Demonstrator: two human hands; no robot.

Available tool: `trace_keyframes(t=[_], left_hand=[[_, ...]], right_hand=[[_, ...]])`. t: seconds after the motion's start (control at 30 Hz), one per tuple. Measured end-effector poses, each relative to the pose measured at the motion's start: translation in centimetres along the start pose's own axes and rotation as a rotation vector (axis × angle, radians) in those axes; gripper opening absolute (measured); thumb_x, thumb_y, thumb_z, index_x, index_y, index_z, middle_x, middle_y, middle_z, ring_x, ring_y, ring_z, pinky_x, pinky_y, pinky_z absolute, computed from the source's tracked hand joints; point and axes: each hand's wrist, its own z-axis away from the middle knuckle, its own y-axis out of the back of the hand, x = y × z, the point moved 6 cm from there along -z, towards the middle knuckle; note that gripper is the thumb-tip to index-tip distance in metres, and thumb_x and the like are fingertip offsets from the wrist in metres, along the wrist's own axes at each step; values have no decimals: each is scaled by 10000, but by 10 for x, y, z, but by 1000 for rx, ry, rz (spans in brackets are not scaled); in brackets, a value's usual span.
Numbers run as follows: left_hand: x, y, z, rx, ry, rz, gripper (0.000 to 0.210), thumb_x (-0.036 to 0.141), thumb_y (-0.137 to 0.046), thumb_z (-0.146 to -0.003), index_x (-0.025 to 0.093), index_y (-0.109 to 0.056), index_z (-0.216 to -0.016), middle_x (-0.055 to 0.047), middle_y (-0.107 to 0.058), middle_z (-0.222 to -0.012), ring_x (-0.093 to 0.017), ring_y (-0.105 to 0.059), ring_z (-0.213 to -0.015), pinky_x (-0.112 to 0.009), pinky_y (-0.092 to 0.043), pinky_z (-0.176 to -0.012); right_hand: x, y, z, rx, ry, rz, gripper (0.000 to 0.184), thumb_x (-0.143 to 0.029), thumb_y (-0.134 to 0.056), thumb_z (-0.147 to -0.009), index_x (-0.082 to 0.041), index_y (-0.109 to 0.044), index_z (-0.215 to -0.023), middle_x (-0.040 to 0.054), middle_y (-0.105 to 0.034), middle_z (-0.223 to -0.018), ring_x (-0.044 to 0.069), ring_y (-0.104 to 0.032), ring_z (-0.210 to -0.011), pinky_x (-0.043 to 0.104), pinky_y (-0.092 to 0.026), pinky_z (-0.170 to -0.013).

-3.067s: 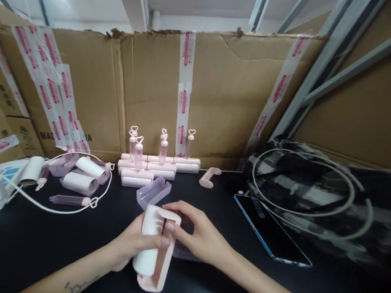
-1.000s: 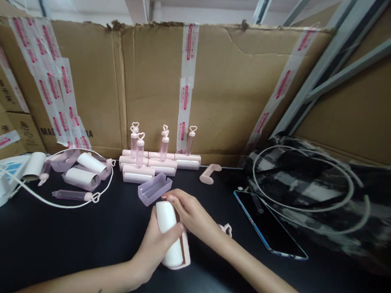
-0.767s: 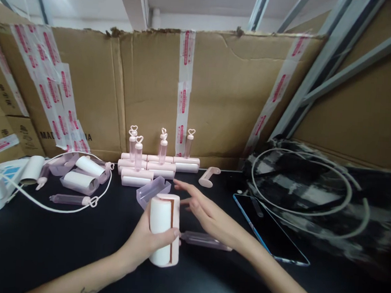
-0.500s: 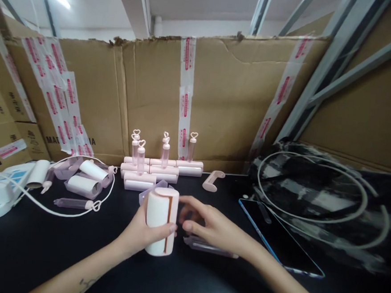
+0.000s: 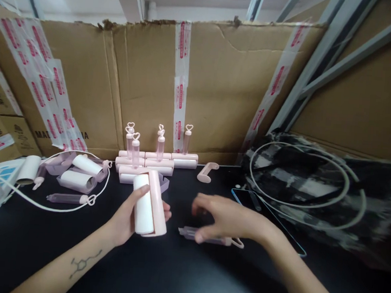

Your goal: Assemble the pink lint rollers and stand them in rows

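My left hand is closed round a pink holder with a white roll set in it, tilted above the black table. My right hand is in the air to the right, fingers curved and apart, with nothing in it. Just below its thumb lies a translucent purple tube with a pink heart-shaped loop end, partly hidden by the hand. Whether the thumb touches the tube I cannot tell. Behind the held roll, a translucent purple tray shows in part.
Several pink roll holders stand at the back with upright heart-topped tubes. A loose pink bracket lies right of them. Left are white rolls, another tube and a white cable. Right are a tablet and a coiled hose.
My right hand has come away from the held holder and moved right, over the purple tube. My left hand has tilted the holder and shifted a little left. The view has moved slightly.
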Motion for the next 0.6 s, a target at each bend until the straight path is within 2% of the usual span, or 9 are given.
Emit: trace_keyframes(t=[0.03, 0.07, 0.13, 0.2, 0.27, 0.37, 0.5, 0.6], left_hand=[[3, 2, -1, 14, 8, 40, 413, 467, -577, -780, 87, -606, -937, -149, -693, -946, -265, -666, -860, -369, -546, -753], [6, 4, -1, 32, 9, 64, 376, 426, -583, -788, 91, -615, -955, -141, -688, -985, -258, -661, -885, -371, -544, -775], [9, 8, -1, 74, 5, 70, 307, 338, -610, -779, 93, -622, -964, -124, -696, -969, -241, -667, -853, -375, -546, -781], [8, 12, -2, 101, 10, 48, 288, 323, -613, -772, 77, -630, -919, -117, -710, -849, -222, -677, -747, -362, -557, -741], [4, 13, -3, 109, 28, 22, 317, 373, -596, -778, 76, -629, -883, -99, -700, -725, -202, -669, -630, -334, -564, -658], [-4, 15, -4, 148, 75, -17, 344, 432, -596, -772, 95, -614, -837, -72, -678, -629, -182, -645, -521, -296, -551, -551], [-11, 19, -4, 208, 135, -9, 347, 447, -614, -750, 101, -590, -758, -65, -663, -590, -175, -634, -479, -274, -536, -503], [-9, 19, -5, 193, 116, 16, 356, 456, -595, -759, 101, -588, -788, -57, -650, -581, -169, -627, -471, -268, -531, -491]], right_hand=[[12, -3, 3, -92, -103, 89, 503, -497, -785, -497, -171, -614, -839, 54, -567, -889, 245, -577, -789, 316, -457, -653], [20, -6, 6, -165, -174, 133, 483, -475, -804, -453, -167, -607, -769, 47, -557, -864, 232, -572, -744, 295, -445, -603], [22, -5, 8, -198, -169, 110, 392, -433, -778, -522, -170, -586, -741, 25, -547, -836, 193, -557, -697, 257, -417, -565], [7, 2, 5, -101, -24, -9, 296, -413, -694, -672, -179, -562, -797, -3, -550, -787, 154, -539, -668, 231, -396, -567], [-8, 13, 4, 37, 75, -168, 286, -442, -601, -779, -183, -529, -874, -24, -548, -729, 129, -525, -625, 214, -383, -557], [-25, 20, 5, 209, 116, -260, 353, -514, -545, -813, -185, -547, -942, -25, -558, -707, 114, -500, -595, 201, -357, -531], [-41, 18, 9, 284, 171, -174, 348, -486, -519, -844, -210, -614, -1032, -7, -620, -744, 115, -504, -606, 202, -348, -546], [-45, 18, 12, 304, 207, -124, 332, -458, -504, -860, -201, -633, -1026, 15, -657, -796, 119, -529, -609, 208, -362, -562]])
